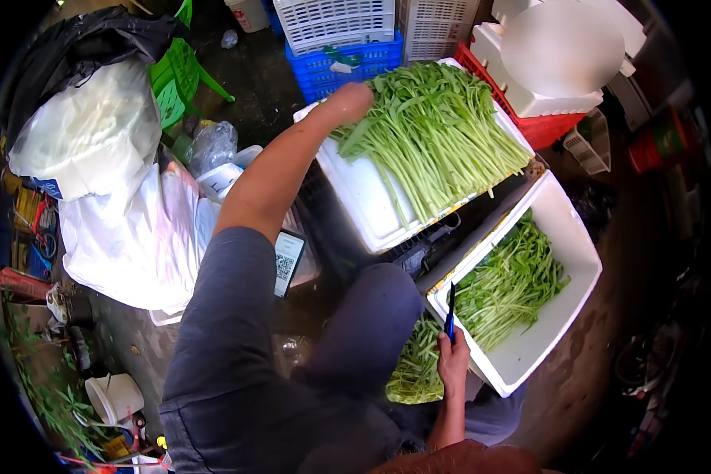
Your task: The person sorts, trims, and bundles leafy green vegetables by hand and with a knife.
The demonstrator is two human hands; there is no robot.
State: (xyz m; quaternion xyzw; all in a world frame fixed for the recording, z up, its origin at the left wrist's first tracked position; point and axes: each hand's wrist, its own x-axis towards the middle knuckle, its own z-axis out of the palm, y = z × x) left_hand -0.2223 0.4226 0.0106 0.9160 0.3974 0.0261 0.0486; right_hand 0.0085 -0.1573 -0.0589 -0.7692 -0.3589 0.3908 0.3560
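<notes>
Keep the blue-handled, dark-bladed knife (449,322), grasped in the right hand (453,363) at five o'clock, clear of the left hand (352,103), grip indiscernible, against long-stemmed leafy greens (442,138) at twelve.

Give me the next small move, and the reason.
Probably slide a few of the long-stemmed greens toward the right hand, using the left arm: its end is at their leafy side, and the right hand grips a blue-handled knife.

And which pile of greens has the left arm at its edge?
The widest pile, spread on the flat white foam, farthest from the body. A second pile sits inside the open box; a third pile lies beside the right hand.
</notes>
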